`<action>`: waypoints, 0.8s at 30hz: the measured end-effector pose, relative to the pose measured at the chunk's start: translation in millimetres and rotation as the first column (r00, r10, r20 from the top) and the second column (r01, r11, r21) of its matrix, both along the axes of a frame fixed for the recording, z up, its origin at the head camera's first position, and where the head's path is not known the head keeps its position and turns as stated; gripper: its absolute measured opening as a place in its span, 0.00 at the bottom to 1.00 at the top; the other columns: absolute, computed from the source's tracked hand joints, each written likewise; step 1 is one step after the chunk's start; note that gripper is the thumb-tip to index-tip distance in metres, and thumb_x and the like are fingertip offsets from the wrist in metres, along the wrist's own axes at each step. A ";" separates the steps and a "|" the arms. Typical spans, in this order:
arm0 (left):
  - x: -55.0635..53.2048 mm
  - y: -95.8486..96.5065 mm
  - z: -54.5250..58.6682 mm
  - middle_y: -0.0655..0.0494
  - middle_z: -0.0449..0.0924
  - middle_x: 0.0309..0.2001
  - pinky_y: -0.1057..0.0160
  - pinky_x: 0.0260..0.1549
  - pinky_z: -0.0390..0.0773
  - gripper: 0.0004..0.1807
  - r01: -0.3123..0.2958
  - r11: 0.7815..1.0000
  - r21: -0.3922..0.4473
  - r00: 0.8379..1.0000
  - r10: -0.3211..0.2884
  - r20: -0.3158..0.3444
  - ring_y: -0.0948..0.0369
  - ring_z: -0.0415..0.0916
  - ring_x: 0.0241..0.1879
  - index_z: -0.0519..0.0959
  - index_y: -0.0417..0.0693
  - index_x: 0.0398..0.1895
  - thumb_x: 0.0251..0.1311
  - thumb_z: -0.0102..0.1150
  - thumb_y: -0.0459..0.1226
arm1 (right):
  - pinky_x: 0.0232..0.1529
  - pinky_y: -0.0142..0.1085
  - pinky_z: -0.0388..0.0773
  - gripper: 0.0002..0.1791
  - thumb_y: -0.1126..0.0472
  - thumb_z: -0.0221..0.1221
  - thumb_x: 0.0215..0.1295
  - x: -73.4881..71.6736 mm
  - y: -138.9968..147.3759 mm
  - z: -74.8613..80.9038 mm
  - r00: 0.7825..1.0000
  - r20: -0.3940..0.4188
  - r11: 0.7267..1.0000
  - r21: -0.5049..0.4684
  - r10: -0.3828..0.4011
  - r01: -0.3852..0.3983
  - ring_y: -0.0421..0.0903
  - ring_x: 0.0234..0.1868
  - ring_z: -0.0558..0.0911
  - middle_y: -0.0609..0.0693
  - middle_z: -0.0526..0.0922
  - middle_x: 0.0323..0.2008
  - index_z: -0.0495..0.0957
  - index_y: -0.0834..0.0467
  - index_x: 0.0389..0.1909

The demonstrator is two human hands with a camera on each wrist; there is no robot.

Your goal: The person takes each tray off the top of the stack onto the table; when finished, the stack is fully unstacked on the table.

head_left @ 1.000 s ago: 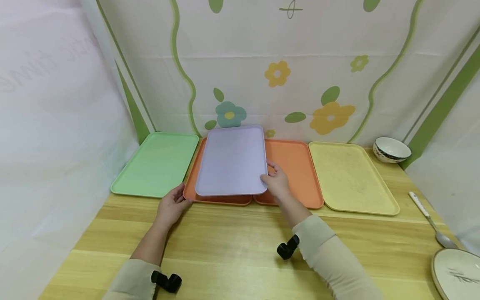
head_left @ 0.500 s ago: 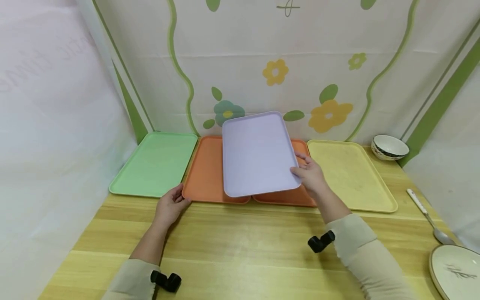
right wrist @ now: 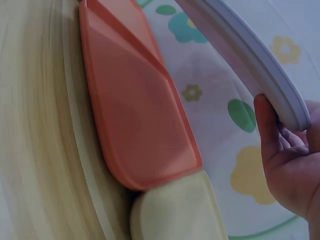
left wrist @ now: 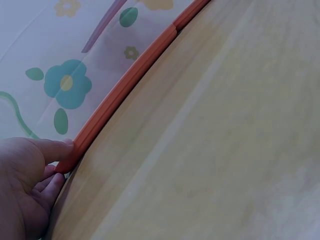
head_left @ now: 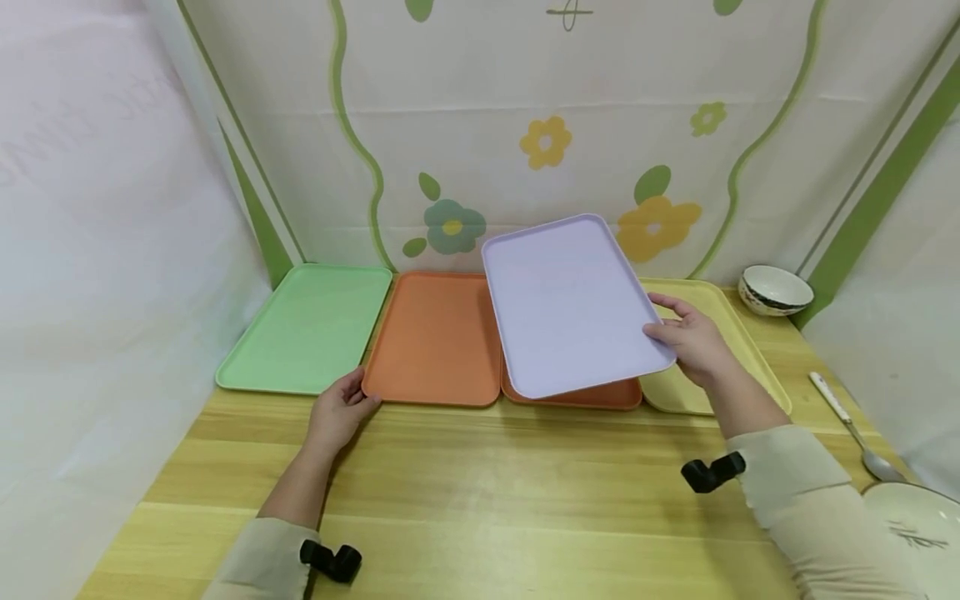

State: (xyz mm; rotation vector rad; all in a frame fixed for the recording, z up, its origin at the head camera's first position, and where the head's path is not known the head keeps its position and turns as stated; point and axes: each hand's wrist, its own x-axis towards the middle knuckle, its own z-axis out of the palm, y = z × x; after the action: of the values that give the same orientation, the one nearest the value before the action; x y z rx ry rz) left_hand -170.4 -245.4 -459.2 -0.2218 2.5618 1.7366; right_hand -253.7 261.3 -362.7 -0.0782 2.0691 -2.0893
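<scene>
Gripping the lavender tray (head_left: 577, 304) by its right edge, the right hand (head_left: 690, 340) is holding it lifted and tilted above the right-hand orange tray (head_left: 592, 393) and the near corner of the yellow tray (head_left: 720, 308); in the right wrist view the thumb is pressing against the tray's rim (right wrist: 260, 55) while the fingers (right wrist: 295, 137) are curling underneath. The left hand (head_left: 337, 412) is resting on the wooden table (head_left: 480, 492), its thumb and curled fingertips (left wrist: 60, 150) pinching the near left corner of the left-hand orange tray (head_left: 438, 337), which is lying flat just beside the green tray (head_left: 307, 329). With only one hand supporting a wide tray from one side, the grip is looking marginal: the unsupported far side could be dipping and catching a rim below, or the tray could be sliding out of the fingers. A swing further right might be bringing it toward the bowl (head_left: 775, 290) at the back corner, while the spoon (head_left: 855, 437) and plate (head_left: 911, 533) are sitting near the right forearm and could be getting knocked by the sleeve.
</scene>
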 end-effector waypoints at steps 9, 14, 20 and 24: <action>0.5 1.1 0.7 0.33 0.59 0.72 0.61 0.65 0.71 0.37 0.000 1.000 0.021 1.000 0.000 -0.001 0.45 0.60 0.72 0.54 0.34 0.75 0.66 0.59 0.33 | 0.25 0.32 0.85 0.20 0.70 0.58 0.67 -0.7 23.9 10.2 0.999 0.002 0.998 0.057 0.035 -0.035 0.39 0.27 0.86 0.41 0.87 0.28 0.74 0.40 0.49; 0.6 0.9 0.2 0.34 0.59 0.72 0.61 0.64 0.71 0.38 -0.001 1.000 0.017 1.000 0.001 -0.004 0.45 0.60 0.72 0.54 0.35 0.75 0.66 0.60 0.34 | 0.25 0.32 0.85 0.18 0.68 0.59 0.67 -1.6 27.1 15.1 0.998 -0.009 0.986 0.158 0.056 -0.053 0.38 0.26 0.86 0.39 0.87 0.27 0.78 0.37 0.45; 0.1 0.7 -1.0 0.34 0.60 0.72 0.64 0.63 0.72 0.38 -0.006 1.000 0.017 1.000 0.006 -0.001 0.45 0.61 0.71 0.55 0.35 0.75 0.66 0.60 0.34 | 0.26 0.34 0.86 0.18 0.65 0.61 0.67 -5.2 29.9 15.6 0.995 0.017 0.955 0.281 0.094 -0.094 0.38 0.28 0.86 0.37 0.87 0.28 0.79 0.33 0.41; 0.1 0.6 -0.5 0.34 0.60 0.72 0.67 0.62 0.73 0.38 -0.006 1.000 0.019 1.000 0.006 0.000 0.45 0.61 0.71 0.55 0.35 0.75 0.66 0.60 0.34 | 0.28 0.36 0.86 0.19 0.63 0.62 0.66 -6.6 29.8 13.8 0.990 0.033 0.919 0.369 0.138 -0.141 0.39 0.29 0.86 0.36 0.87 0.28 0.80 0.29 0.38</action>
State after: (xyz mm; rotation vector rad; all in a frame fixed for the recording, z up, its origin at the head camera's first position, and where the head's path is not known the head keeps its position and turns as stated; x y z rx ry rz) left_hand -170.2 -244.8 -459.6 -0.2296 2.5460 1.7622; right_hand -260.3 291.1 -348.9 -0.1566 2.3388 -1.5849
